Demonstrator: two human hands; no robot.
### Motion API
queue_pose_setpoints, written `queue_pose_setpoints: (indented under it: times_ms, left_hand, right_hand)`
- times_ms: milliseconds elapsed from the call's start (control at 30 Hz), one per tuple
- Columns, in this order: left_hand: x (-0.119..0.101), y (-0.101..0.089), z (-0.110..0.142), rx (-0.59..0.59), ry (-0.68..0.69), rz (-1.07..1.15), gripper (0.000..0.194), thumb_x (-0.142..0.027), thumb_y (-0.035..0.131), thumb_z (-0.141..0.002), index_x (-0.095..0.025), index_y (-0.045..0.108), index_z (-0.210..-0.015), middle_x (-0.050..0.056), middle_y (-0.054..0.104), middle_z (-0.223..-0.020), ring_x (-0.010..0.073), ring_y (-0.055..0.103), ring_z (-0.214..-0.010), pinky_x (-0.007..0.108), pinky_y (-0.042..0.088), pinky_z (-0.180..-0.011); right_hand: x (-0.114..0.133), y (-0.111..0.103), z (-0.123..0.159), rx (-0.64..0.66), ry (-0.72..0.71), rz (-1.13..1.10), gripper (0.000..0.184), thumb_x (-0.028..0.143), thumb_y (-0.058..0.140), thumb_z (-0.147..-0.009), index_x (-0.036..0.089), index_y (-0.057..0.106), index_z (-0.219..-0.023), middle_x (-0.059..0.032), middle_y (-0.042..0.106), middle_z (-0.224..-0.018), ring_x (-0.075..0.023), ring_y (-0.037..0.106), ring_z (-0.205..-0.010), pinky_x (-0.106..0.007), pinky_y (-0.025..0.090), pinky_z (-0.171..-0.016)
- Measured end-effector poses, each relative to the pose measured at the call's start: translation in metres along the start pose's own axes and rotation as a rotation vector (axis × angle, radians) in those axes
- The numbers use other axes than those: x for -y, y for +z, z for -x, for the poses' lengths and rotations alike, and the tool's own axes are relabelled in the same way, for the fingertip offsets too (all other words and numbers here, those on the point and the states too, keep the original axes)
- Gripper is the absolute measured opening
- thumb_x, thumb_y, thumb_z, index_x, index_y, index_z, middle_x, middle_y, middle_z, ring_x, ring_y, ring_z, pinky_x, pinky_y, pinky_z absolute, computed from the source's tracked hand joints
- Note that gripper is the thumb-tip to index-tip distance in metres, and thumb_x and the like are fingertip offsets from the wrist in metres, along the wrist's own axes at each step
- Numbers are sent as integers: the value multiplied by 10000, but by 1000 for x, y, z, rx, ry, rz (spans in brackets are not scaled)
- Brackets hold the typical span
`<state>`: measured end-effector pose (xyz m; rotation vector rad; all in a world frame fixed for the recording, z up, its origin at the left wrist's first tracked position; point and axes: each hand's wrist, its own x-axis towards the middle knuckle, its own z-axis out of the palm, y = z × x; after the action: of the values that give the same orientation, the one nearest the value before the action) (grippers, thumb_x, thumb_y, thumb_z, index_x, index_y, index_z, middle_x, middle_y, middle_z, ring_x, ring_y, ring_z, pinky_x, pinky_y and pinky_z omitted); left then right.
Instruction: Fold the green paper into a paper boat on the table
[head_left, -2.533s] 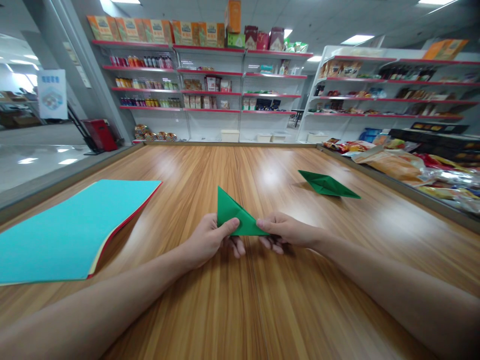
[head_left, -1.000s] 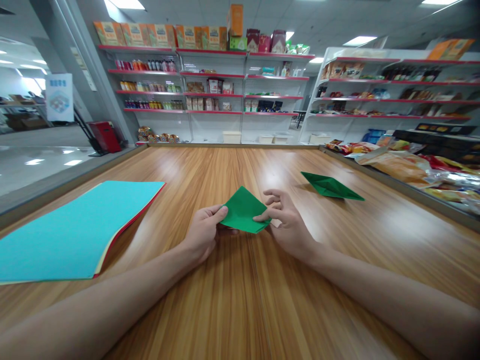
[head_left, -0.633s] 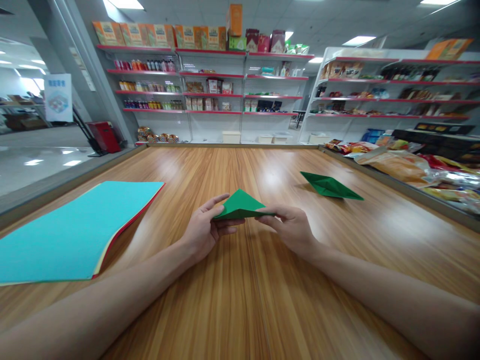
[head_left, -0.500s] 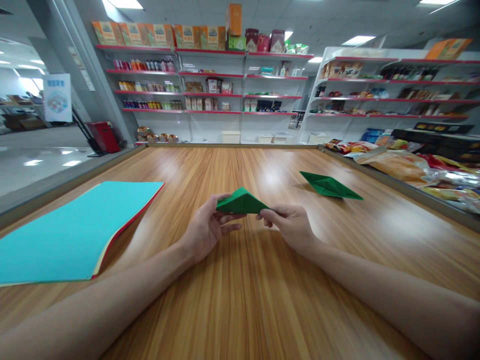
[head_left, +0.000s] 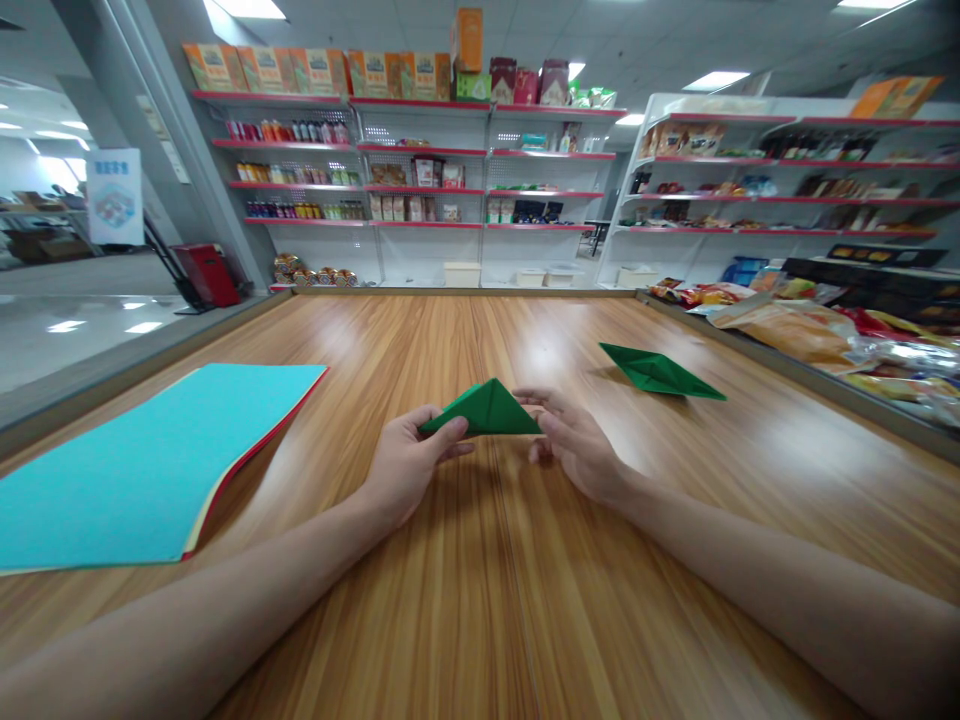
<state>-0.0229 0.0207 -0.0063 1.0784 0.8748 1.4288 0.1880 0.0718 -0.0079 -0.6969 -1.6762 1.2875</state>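
A green folded paper (head_left: pixel 491 410), peaked in the middle and pointed at both ends, is held just above the wooden table. My left hand (head_left: pixel 412 450) grips its left end, thumb across the front and fingers behind and below. At the right point, my right hand (head_left: pixel 574 445) has its thumb against the tip, with the fingers partly extended behind it. A second green folded paper shaped like a boat (head_left: pixel 664 375) rests on the table beyond my right hand.
A stack of coloured sheets, turquoise (head_left: pixel 172 450) on top, lies to the left with a curled right edge. Snack packets (head_left: pixel 810 335) fill the area past the table's right rim. Stocked shelves (head_left: pixel 420 190) stand behind the table.
My left thumb has come over the front of the folded paper. My right fingers have loosened and stretched out behind its right tip. The paper has tilted slightly, showing more of its front.
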Motion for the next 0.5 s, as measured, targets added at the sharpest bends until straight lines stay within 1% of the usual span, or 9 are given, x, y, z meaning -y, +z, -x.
queue_pose_setpoints:
  times_ms: [33, 67, 100, 133, 200, 267, 333, 433, 500]
  left_hand:
    - [-1, 1, 2, 30, 31, -104, 227, -292, 736, -753, -106, 606, -744, 42, 652, -804, 167, 642, -811, 318, 531, -786]
    - [-1, 2, 5, 62, 61, -201, 217, -284, 735, -754, -113, 601, -753, 28, 645, -771, 153, 636, -773, 297, 528, -761]
    - [-2, 4, 7, 92, 89, -275, 211, -274, 735, -752, -124, 597, -803, 15, 643, -753, 142, 632, -742, 274, 521, -730]
    - [-2, 5, 9, 113, 112, -313, 236, -263, 736, -752, -140, 582, -882, 4, 645, -747, 135, 632, -724, 254, 511, -699]
    - [-3, 9, 12, 118, 155, -291, 361, -242, 736, -752, -182, 501, -1020, -16, 656, -752, 131, 637, -712, 234, 498, -662]
    - [-3, 10, 12, 100, 202, -221, 402, -230, 732, -756, -206, 432, -1022, -27, 663, -751, 131, 646, -711, 234, 497, -657]
    - [-5, 11, 12, 83, 245, -176, 363, -229, 724, -761, -204, 414, -948, -20, 671, -774, 133, 655, -728, 243, 505, -675]
    - [-7, 10, 12, 40, 267, -204, 293, -236, 713, -766, -184, 434, -838, -16, 665, -753, 128, 658, -730, 237, 507, -682]
    - [-7, 9, 13, 14, 275, -258, 267, -233, 717, -758, -171, 458, -782, -22, 646, -700, 111, 641, -684, 210, 494, -641]
  right_hand:
    - [1, 2, 1, 3, -104, 154, 499, 444, 650, -797, 258, 559, -1251, -110, 524, -1210, -208, 598, -936, -312, 520, -664]
    - [3, 4, 3, 9, -220, 308, 482, 390, 708, -765, 283, 599, -1222, -102, 479, -1264, -236, 546, -1068, -364, 509, -798]
    - [5, 6, 5, 19, -330, 435, 417, 341, 734, -751, 301, 652, -1158, -90, 438, -1307, -259, 484, -1162, -411, 467, -902]
    - [8, 9, 6, 29, -422, 522, 318, 300, 727, -765, 315, 696, -1081, -75, 404, -1341, -270, 437, -1215, -443, 427, -959]
    - [11, 13, 8, 30, -530, 594, 199, 249, 679, -815, 329, 732, -989, -56, 368, -1377, -273, 399, -1253, -473, 398, -991]
    - [12, 15, 10, 10, -556, 589, 215, 224, 651, -838, 338, 728, -1003, -51, 340, -1402, -270, 393, -1264, -480, 403, -992]
    - [11, 15, 10, -4, -550, 567, 238, 216, 653, -836, 343, 719, -1027, -50, 332, -1413, -271, 395, -1268, -484, 407, -996]
    - [10, 15, 10, 4, -529, 540, 253, 208, 639, -847, 340, 709, -1052, -60, 402, -1359, -250, 453, -1214, -459, 443, -963]
    - [11, 15, 11, 25, -512, 535, 229, 214, 645, -842, 308, 716, -1038, -75, 458, -1294, -230, 513, -1132, -436, 471, -923]
